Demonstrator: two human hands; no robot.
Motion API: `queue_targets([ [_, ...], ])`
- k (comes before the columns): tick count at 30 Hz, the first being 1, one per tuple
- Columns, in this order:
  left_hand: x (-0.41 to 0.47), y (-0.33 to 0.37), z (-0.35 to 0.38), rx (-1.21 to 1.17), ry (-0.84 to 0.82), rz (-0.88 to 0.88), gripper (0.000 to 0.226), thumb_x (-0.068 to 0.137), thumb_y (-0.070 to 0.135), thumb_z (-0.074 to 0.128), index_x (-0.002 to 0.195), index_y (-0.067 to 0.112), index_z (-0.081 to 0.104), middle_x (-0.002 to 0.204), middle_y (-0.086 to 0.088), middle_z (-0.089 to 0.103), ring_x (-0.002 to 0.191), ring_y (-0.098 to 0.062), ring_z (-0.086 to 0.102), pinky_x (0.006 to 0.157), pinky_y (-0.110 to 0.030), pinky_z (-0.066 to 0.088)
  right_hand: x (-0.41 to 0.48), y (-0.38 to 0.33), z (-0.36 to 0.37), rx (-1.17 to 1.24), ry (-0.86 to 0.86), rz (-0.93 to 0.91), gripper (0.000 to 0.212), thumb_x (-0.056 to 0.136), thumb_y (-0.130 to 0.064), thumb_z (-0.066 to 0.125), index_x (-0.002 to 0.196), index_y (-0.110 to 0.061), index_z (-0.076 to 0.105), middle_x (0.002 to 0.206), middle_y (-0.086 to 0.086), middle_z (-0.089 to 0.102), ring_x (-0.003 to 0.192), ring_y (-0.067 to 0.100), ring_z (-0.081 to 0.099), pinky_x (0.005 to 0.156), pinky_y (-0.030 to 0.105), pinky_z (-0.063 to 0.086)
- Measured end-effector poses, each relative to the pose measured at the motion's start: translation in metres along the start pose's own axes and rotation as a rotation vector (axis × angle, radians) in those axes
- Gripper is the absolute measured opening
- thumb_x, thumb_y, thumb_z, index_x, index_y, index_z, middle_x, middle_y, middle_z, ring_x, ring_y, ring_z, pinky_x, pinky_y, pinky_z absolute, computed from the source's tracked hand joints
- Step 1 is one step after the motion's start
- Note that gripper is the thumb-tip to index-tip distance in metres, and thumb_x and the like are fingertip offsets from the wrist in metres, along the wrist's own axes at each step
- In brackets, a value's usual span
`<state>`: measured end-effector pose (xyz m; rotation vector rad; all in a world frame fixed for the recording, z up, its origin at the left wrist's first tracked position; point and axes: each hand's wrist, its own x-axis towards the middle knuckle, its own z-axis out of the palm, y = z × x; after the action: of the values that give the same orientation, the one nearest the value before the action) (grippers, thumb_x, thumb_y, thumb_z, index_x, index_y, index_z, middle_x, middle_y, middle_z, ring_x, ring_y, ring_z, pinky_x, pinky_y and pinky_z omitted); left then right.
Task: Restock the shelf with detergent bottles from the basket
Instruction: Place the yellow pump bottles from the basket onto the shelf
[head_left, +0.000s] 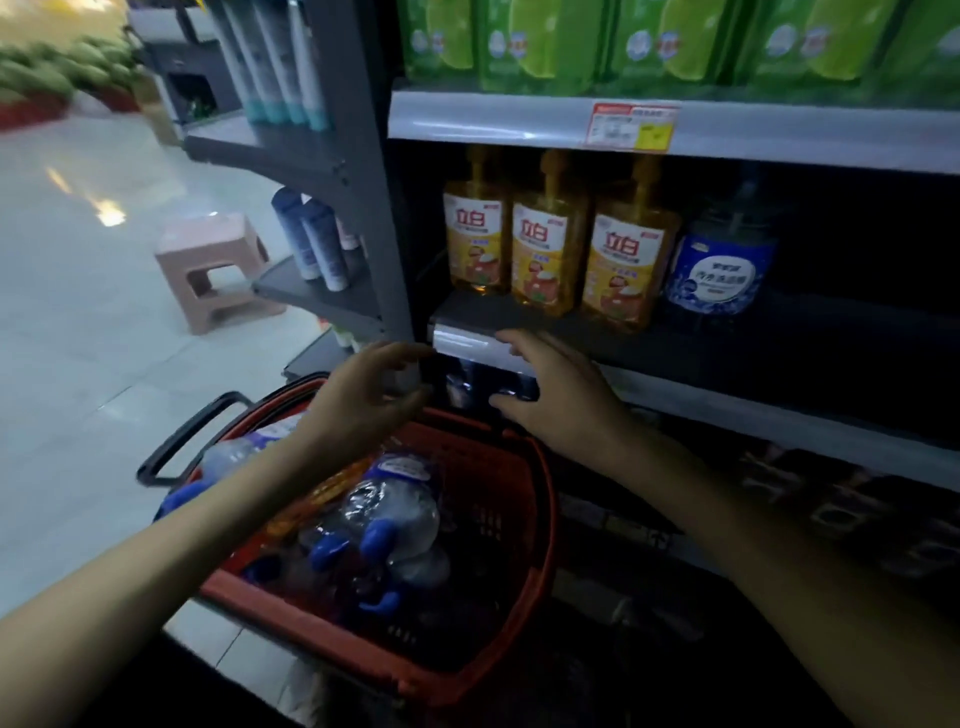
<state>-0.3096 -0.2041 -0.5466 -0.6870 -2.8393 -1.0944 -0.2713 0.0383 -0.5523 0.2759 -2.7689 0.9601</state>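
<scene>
Shelf (467, 340), red basket (540, 519) of clear bottles (395, 509); left hand (358, 405), right hand (556, 395), fingers (519, 340) loose, empty

Three yellow bottles (545, 249) and a blue bottle (722, 265) crowd the shelf (857, 335) at its left, with open room to their right

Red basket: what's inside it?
Clear detergent bottles with blue tops and blue labels lie piled in the red basket, with an orange-yellow item beside them. The left forearm covers the basket's left side, and the bottom is too dark to make out.
</scene>
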Motion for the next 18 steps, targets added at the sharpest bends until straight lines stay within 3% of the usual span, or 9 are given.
queue_targets([
  [2,-0.018,-0.021,-0.011,0.009,0.007,-0.04,0.044,0.089,0.031,0.071,0.132,0.027,0.067,0.126,0.0,0.068,0.107,-0.011,0.069,0.095,-0.034,0.056,0.004,-0.014,0.016,-0.044,-0.069,-0.057,0.067,0.088,-0.035,0.076,0.147,-0.025,0.045,0.144,-0.001,0.051,0.128,0.017,0.052,0.102,0.031,0.045],
  [6,-0.042,-0.065,-0.029,0.063,0.077,-0.148,0.059,0.078,0.048,0.058,0.129,0.019,0.069,0.12,0.0,0.072,0.11,-0.019,0.068,0.098,-0.043,0.054,0.015,-0.036,0.05,-0.08,-0.217,-0.11,0.064,0.088,-0.036,0.076,0.144,-0.029,0.047,0.132,-0.002,0.056,0.12,0.016,0.055,0.102,0.034,0.047],
  [9,-0.048,-0.097,-0.043,0.386,0.016,-0.195,0.052,0.089,0.035,0.073,0.138,0.022,0.063,0.13,-0.007,0.067,0.117,-0.031,0.064,0.092,-0.047,0.054,0.026,-0.049,0.078,-0.077,-0.301,-0.137,0.06,0.089,-0.036,0.075,0.142,-0.03,0.049,0.131,-0.003,0.056,0.118,0.014,0.056,0.102,0.033,0.047],
  [11,-0.051,-0.112,-0.05,0.656,-0.053,-0.184,0.061,0.089,0.045,0.072,0.145,0.026,0.056,0.137,-0.008,0.063,0.123,-0.034,0.06,0.092,-0.047,0.053,0.035,-0.058,0.099,-0.094,-0.352,-0.153,0.06,0.09,-0.037,0.073,0.144,-0.03,0.048,0.132,-0.003,0.056,0.119,0.014,0.055,0.101,0.03,0.044],
  [13,-0.054,-0.124,-0.057,0.773,-0.087,-0.227,0.067,0.089,0.054,0.068,0.148,0.028,0.051,0.138,-0.007,0.06,0.126,-0.034,0.057,0.093,-0.046,0.052,0.045,-0.065,0.123,-0.136,-0.385,-0.168,0.06,0.091,-0.036,0.072,0.145,-0.03,0.046,0.136,-0.002,0.054,0.121,0.017,0.055,0.1,0.029,0.04],
  [18,-0.074,-0.153,-0.07,0.683,-0.06,-0.452,0.057,0.092,0.062,0.058,0.138,0.03,0.057,0.13,-0.004,0.062,0.117,-0.029,0.062,0.084,-0.041,0.055,0.07,-0.092,0.186,-0.23,-0.44,-0.236,0.076,0.084,-0.03,0.073,0.151,-0.027,0.037,0.141,0.004,0.049,0.128,0.026,0.052,0.102,0.045,0.049],
])
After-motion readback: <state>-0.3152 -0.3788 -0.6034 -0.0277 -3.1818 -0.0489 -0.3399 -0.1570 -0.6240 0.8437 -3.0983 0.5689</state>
